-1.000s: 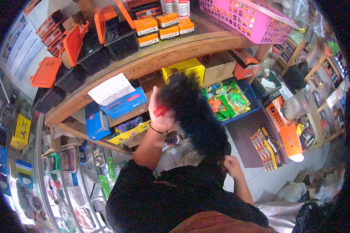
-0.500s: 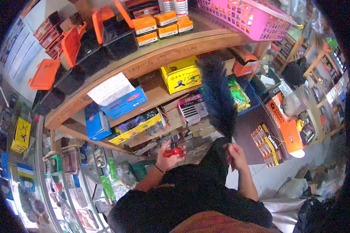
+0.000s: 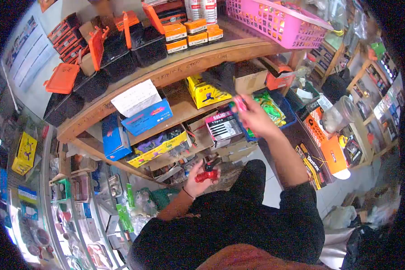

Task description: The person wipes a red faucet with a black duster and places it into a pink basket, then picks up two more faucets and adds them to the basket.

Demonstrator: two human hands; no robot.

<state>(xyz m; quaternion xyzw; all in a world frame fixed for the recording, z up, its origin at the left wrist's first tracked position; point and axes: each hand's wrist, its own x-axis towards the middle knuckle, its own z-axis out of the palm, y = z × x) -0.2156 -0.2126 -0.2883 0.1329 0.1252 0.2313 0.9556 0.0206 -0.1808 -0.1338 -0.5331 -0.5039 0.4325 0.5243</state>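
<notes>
My left hand point(image 3: 192, 182) is closed around a red plastic valve point(image 3: 206, 176) with a black top, held in front of my lap. Raised toward the lower shelf, my right hand point(image 3: 256, 118) grips the pinkish-red handle of a dark feather duster point(image 3: 222, 80). The duster's blurred head crosses in front of a yellow box point(image 3: 201, 93) on that shelf. Just below my right hand are a box marked Soligen point(image 3: 222, 128) and a blue basket point(image 3: 294, 118) with green packets point(image 3: 270, 109).
A wooden upper shelf point(image 3: 175, 69) carries orange-lidded black bins point(image 3: 148, 47), small orange boxes point(image 3: 197, 38) and a pink basket point(image 3: 297, 29). Blue boxes point(image 3: 146, 118) and an open yellow box point(image 3: 159, 148) sit lower left. Glass shelving point(image 3: 83, 220) stands at the left.
My right hand has risen from beside my lap to the lower shelf, and the duster has tipped leftward across the yellow box. My left hand still holds the red valve, slightly shifted right.
</notes>
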